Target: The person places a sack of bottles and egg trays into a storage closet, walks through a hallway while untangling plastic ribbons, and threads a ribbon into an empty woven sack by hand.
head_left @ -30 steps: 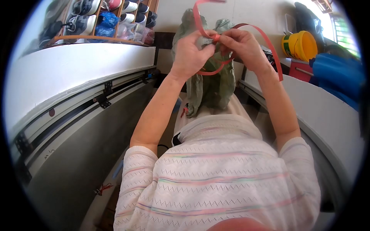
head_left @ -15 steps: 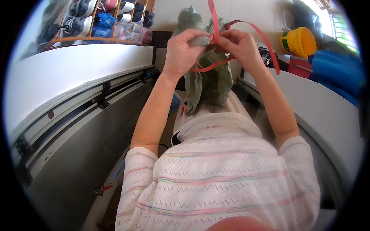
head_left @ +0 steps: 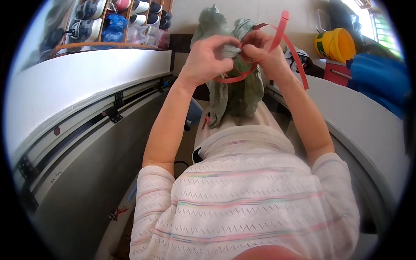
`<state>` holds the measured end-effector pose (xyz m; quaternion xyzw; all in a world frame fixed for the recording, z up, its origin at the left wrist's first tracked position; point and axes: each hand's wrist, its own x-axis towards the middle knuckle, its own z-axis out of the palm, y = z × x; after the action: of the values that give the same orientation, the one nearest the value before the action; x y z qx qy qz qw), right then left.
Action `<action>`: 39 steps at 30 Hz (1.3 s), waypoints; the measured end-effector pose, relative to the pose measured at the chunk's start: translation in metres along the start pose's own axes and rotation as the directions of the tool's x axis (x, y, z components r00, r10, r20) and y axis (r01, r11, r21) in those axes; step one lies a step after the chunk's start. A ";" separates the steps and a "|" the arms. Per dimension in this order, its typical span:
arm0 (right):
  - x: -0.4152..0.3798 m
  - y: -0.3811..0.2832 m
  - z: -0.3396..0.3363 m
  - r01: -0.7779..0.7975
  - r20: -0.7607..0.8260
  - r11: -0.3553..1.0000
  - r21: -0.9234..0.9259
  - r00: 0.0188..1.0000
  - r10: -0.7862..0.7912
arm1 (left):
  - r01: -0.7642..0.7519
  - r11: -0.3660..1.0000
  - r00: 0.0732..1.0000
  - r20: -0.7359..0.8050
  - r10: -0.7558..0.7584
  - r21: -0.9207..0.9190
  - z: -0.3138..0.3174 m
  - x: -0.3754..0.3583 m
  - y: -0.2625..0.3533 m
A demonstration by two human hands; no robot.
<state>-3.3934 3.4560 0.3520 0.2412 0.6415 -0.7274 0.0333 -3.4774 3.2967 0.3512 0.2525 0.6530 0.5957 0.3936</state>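
A crumpled grey-green plastic bag (head_left: 242,97) hangs in front of my lap, its upper part bunched between my hands. My left hand (head_left: 207,60) is closed, with a fold of the bag between thumb and fingers. Close beside it, my right hand (head_left: 265,50) pinches a flat red strap (head_left: 279,30) near the bag's gathered part. One end of the strap sticks up past my right hand, and another part curves down on its right. A loop of it runs below both hands, across the bag. The exact point where fingertips, strap and bag meet is partly hidden.
A wooden rack (head_left: 99,45) with shoes and bagged items stands at upper left. Low white walls (head_left: 108,71) with dark panels flank me on both sides. To the right are a yellow bucket (head_left: 338,45) and a blue rolled item (head_left: 381,78).
My right hand has drawn slightly apart from the left. The strap's upright end has swung right, from between the hands to above my right hand.
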 end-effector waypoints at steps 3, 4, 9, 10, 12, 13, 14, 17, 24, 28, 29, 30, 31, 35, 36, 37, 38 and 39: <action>0.000 -0.001 0.001 0.088 -0.028 0.994 -0.059 0.996 -0.090 | 0.017 0.995 1.000 0.022 -0.015 -0.100 0.001 0.001 0.007; -0.001 -0.002 0.004 0.135 -0.052 0.986 -0.102 0.989 -0.141 | 0.046 0.997 0.999 -0.014 -0.047 -0.063 0.004 0.002 0.009; 0.004 -0.002 0.003 0.311 -0.092 0.938 -0.155 0.941 -0.327 | 0.023 0.988 0.999 -0.031 -0.019 0.152 0.016 0.004 -0.001; 0.004 -0.002 0.002 0.274 -0.066 0.949 -0.158 0.955 -0.287 | -0.015 0.985 1.000 -0.017 0.018 0.172 0.018 0.005 -0.004; 0.005 -0.002 0.001 0.200 -0.020 0.966 -0.166 0.978 -0.206 | 0.059 0.998 0.995 -0.074 -0.060 -0.009 0.020 0.002 -0.006; 0.004 0.002 -0.007 0.141 -0.071 0.971 -0.193 0.985 -0.157 | 0.045 0.996 0.993 -0.101 -0.053 -0.072 0.018 0.002 -0.009; 0.002 0.003 -0.014 0.152 -0.067 0.974 -0.169 0.984 -0.165 | 0.030 0.991 0.991 -0.129 -0.047 -0.134 0.015 0.003 -0.012; -0.009 0.006 -0.028 0.125 -0.073 0.983 -0.135 0.988 -0.136 | 0.043 0.977 0.988 -0.138 -0.072 -0.208 0.007 0.005 -0.011; -0.017 0.004 -0.012 0.017 0.115 0.968 -0.251 0.993 0.013 | 0.038 0.940 0.988 -0.131 -0.087 -0.338 0.003 0.000 -0.011; -0.013 0.013 -0.013 0.010 0.098 0.985 -0.170 0.995 0.007 | 0.013 0.929 0.992 -0.111 -0.058 -0.369 0.003 0.001 -0.015; -0.013 0.012 -0.014 0.004 0.117 0.984 -0.175 0.993 0.017 | 0.037 0.920 0.992 -0.096 -0.081 -0.391 0.003 0.000 -0.012; -0.014 0.010 -0.015 -0.002 0.137 0.984 -0.181 0.990 0.027 | 0.062 0.909 0.991 -0.080 -0.104 -0.412 0.002 -0.001 -0.004; -0.014 0.007 -0.016 -0.007 0.156 0.983 -0.186 0.987 0.037 | 0.087 0.897 0.990 -0.064 -0.126 -0.432 0.002 -0.002 0.000; -0.016 0.003 -0.020 -0.033 0.250 0.999 0.006 0.968 0.030 | 0.152 0.961 0.987 -0.015 -0.159 -0.230 0.002 -0.006 0.000; -0.016 0.003 -0.019 -0.025 0.259 1.000 0.011 0.966 0.021 | 0.143 0.960 0.988 -0.016 -0.151 -0.240 0.003 -0.008 0.000; -0.016 0.003 -0.018 -0.018 0.268 1.000 0.016 0.963 0.013 | 0.134 0.959 0.990 -0.016 -0.142 -0.250 0.004 -0.009 -0.001; -0.017 0.004 -0.017 -0.036 0.273 0.998 0.052 0.962 0.020 | 0.125 0.958 0.991 -0.017 -0.134 -0.260 0.005 -0.010 -0.002; -0.017 0.006 -0.014 -0.054 0.278 0.995 0.088 0.960 0.028 | 0.122 0.959 0.991 -0.027 -0.134 -0.257 0.005 -0.011 -0.001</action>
<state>-3.3718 3.4637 0.3521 0.1518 0.5903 -0.7827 0.1261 -3.4668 3.2911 0.3530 0.1439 0.5946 0.6534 0.4460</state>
